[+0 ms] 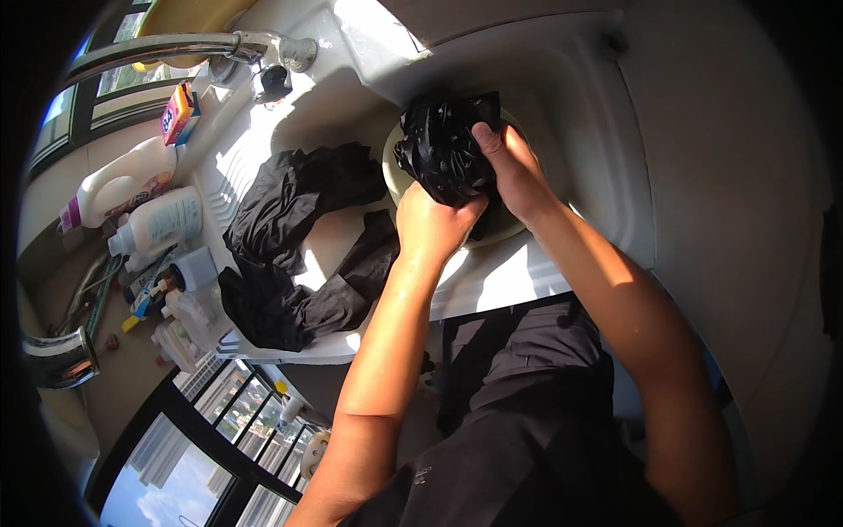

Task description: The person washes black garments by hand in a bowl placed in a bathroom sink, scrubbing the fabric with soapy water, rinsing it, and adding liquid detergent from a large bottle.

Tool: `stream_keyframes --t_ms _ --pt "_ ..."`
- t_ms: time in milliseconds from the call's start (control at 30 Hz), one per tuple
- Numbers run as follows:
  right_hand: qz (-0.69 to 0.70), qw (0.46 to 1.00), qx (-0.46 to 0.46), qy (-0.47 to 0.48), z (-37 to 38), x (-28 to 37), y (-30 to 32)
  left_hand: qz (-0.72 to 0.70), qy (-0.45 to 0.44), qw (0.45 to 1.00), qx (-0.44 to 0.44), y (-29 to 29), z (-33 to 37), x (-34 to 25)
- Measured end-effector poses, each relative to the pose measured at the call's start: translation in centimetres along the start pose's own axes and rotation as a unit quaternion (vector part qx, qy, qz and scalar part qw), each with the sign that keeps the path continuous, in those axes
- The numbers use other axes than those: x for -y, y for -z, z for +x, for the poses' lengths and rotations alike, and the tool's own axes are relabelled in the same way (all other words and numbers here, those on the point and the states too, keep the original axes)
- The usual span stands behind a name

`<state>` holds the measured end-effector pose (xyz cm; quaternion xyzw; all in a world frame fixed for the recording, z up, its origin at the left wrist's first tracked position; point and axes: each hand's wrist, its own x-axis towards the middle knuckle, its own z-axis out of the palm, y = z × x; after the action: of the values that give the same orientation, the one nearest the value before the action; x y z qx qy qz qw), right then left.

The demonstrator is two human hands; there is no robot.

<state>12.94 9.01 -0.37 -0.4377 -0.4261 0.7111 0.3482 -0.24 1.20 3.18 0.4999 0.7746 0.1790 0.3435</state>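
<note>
A bunched, wet, shiny black garment (443, 145) is gripped between my two hands; its exact kind cannot be made out. My left hand (432, 220) is closed on its near side, fingers mostly hidden beneath the cloth. On the right side, my right hand (516, 171) holds it with the thumb stretched along the fabric and the other fingers out of sight. Under the hands is a pale round basin (390, 167), standing inside the white sink (580, 114). To the left, another black garment (294, 198) lies crumpled over the ribbed washboard (230, 180) part of the sink.
A chrome faucet (158, 51) reaches over the far left. Along the left ledge stand a detergent box (180, 114), a white jug with a purple cap (132, 180), a white bottle (162, 220) and several smaller containers. A plain wall (729, 158) rises at right.
</note>
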Motion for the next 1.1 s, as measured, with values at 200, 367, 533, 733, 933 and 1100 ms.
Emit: stream_keyframes --t_ms 200,367,533,733,933,1100 --pt "-0.004 0.987 -0.159 0.033 0.0 0.8 -0.4 -0.099 0.074 0.985 -0.117 -3.2 2.3 4.7" --pt "0.197 0.964 -0.177 0.040 -3.5 4.6 -2.1 -0.221 0.198 0.914 -0.275 -7.7 0.3 2.7" --pt "0.217 0.954 -0.209 0.005 -4.5 7.0 -2.6 -0.485 -0.024 0.825 -0.290 -10.2 -4.7 0.7" --pt "0.288 0.932 -0.221 -0.016 -4.7 6.1 -1.9 -0.776 0.321 0.532 0.105 -3.8 -1.3 -5.4" --pt "0.031 0.996 -0.085 0.003 -7.1 1.5 -3.9 -0.814 0.349 0.454 0.097 -3.9 5.8 2.4" --pt "-0.419 0.875 -0.213 0.117 -4.7 -7.5 -5.7 -0.821 0.336 0.437 0.150 -6.8 2.6 2.7"
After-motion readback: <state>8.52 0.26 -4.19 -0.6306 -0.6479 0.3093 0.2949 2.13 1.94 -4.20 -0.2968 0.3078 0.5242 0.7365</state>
